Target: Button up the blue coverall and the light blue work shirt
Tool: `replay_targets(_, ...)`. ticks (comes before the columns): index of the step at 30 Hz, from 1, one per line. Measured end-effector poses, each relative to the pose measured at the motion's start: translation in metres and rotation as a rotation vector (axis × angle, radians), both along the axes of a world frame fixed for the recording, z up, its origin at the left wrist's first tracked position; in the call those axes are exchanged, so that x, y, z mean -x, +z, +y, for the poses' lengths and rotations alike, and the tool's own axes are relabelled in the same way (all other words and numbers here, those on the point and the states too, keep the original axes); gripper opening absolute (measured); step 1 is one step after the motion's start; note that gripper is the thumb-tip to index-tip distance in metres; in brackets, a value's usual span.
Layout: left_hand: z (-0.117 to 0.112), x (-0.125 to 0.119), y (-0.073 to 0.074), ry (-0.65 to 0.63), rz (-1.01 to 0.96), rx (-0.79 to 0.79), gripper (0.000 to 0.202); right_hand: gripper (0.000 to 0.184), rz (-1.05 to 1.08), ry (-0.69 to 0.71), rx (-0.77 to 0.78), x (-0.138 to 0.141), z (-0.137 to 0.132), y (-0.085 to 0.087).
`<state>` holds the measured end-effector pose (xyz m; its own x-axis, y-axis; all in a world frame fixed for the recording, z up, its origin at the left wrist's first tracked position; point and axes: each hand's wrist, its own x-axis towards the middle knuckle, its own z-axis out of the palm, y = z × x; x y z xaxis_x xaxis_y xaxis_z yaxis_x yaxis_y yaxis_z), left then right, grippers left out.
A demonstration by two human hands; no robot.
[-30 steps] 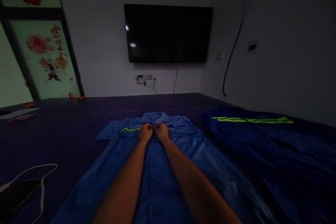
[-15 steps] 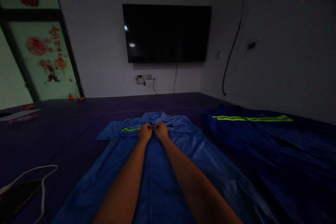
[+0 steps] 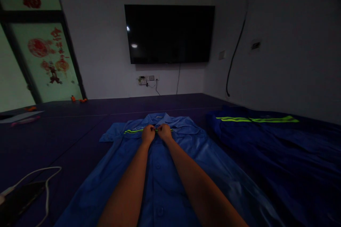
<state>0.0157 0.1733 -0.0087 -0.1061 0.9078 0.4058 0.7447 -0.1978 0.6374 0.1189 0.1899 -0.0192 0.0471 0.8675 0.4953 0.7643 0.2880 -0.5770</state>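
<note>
A light blue short-sleeved work shirt (image 3: pixel 158 184) lies spread face up in front of me, collar at the far end, with a yellow-green stripe across its chest and buttons down its front. My left hand (image 3: pixel 148 134) is closed in a pinch on the front edge of the shirt, at the stripe below the collar. Right beside it, my right hand (image 3: pixel 164 132) pinches the same front edge, fingertips close to the left ones. Whatever small part sits between the fingertips is hidden by the fingers.
A dark blue garment (image 3: pixel 253 145) with a yellow-green stripe lies to the right on the purple surface (image 3: pixel 77 124). At the lower left are a dark flat object (image 3: pixel 20 202) and a white cable (image 3: pixel 47 193). A television (image 3: pixel 170 33) hangs on the far wall.
The view has shifted very slightly. Both hands stay at the same place on the shirt front, with only small finger movement.
</note>
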Motion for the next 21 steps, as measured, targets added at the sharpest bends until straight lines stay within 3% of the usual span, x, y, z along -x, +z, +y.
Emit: replay_targets(21,0.0057,-0.0011,-0.0061,-0.009,-0.031,-0.05,0.019,0.017,0.041,-0.006,0.018,-0.0007,-0.0032,-0.0011)
